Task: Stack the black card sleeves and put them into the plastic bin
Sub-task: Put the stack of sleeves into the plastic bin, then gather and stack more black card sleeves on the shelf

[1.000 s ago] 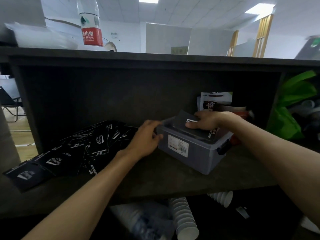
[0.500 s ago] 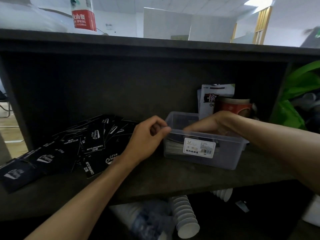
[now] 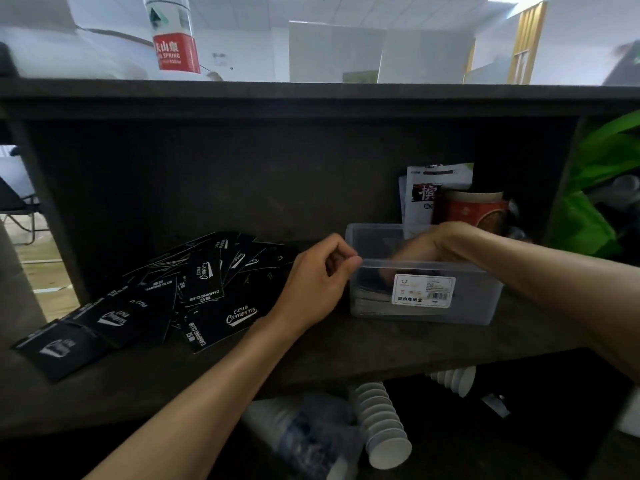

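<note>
Several black card sleeves [image 3: 207, 282] with white "Camping Club" print lie scattered on the left of the dark shelf. A translucent plastic bin [image 3: 478, 299] with a white label stands to their right. Through its wall a flat stack of sleeves [image 3: 372, 297] shows at the bottom. My left hand [image 3: 311, 282] is curled at the bin's front left corner, thumb and forefinger pinching the rim. My right hand [image 3: 436, 240] reaches over the far rim with its fingers down inside the bin. The frosted wall blurs those fingers.
Behind the bin stand a red paper cup [image 3: 474, 213] and a white packet [image 3: 429, 192]. A green bag [image 3: 585, 223] hangs right of the shelf side. A water bottle [image 3: 175, 39] stands on top. Stacked white cups [image 3: 381, 424] lie below the shelf board [image 3: 381, 362].
The bin, tilted with a stack of sleeves held over it a second ago, now stands flat. The sleeves lie inside it. My right hand's fingers have gone down into the bin.
</note>
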### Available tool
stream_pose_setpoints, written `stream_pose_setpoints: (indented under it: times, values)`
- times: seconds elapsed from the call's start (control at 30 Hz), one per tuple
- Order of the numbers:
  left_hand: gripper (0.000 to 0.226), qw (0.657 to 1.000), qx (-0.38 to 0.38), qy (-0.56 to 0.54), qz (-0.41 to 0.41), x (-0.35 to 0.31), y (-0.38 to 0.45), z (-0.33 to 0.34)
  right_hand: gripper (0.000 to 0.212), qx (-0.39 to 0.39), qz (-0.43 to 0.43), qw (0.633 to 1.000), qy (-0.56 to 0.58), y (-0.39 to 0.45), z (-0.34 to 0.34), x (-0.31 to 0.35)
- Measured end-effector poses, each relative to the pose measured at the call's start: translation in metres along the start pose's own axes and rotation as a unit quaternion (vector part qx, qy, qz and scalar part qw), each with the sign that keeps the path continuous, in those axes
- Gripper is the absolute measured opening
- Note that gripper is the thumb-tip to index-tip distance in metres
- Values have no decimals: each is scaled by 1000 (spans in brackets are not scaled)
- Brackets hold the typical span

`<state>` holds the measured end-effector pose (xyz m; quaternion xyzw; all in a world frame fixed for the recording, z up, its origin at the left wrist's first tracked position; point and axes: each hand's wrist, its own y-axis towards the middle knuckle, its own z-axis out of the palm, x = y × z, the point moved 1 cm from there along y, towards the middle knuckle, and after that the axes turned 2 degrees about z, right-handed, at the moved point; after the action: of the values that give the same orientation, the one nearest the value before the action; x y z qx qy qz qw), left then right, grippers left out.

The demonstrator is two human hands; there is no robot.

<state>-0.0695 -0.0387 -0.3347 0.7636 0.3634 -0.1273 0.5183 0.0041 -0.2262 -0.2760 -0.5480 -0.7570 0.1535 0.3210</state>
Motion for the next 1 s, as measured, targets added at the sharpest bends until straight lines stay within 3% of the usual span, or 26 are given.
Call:
stream_pose_setpoints:
  times: [0.17,0.33,0.47,0.6,0.73,0.83,0.9,1.0]
  values:
    - [7,1000,-7,14,0,-12,-2,14,43,-39,-33,997,-57,-10,-2,-7]
    - [10,999,-22,27,3,-22,-6,16,38,-26,-50,994,-94,-10,-3,-7]
    - [10,998,-32,47,-3,-23,-6,20,18,-29,-50,994,-90,-2,-8,-11]
    - [12,997,-30,66,-13,-21,-4,25,25,-62,-62,994,-69,3,-14,-17]
    - [9,996,-29,77,-22,-23,-3,27,24,-168,-71,983,-21,-2,-18,-17]
    - [2,997,1,66,-38,-30,-6,20,17,-324,-120,938,-1,-11,-21,-3]
    - [13,995,16,75,-59,-29,-14,5,16,-404,-155,901,22,-22,-16,12]
    - [17,976,-39,190,-101,-14,-35,-40,15,-441,-214,872,17,-35,12,43]
